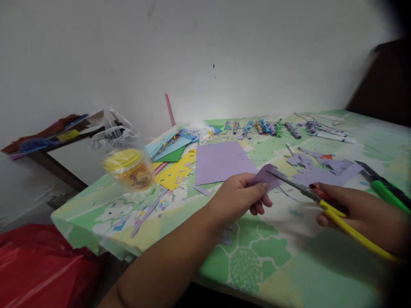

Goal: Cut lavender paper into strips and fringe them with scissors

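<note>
Between the thumb and fingers of my left hand (247,194) is a small piece of purple paper (266,177), held above the table. My right hand (349,209) grips a pair of scissors (308,192) with yellow and red handles. The scissor blades point left and meet the right side of the purple piece; I cannot tell how far apart they are. A thin purple strip hangs below the blades. Behind my left hand a large purple sheet (221,161) lies flat on the patterned tablecloth (257,256).
Rolled, fringed paper pieces (265,126) line the back. Green-handled scissors (385,188) and purple scraps (330,171) lie at right. Yellow paper (175,171) and a yellow-lidded tub (130,169) stand left. A red plastic bag (45,265) is below the table's left edge.
</note>
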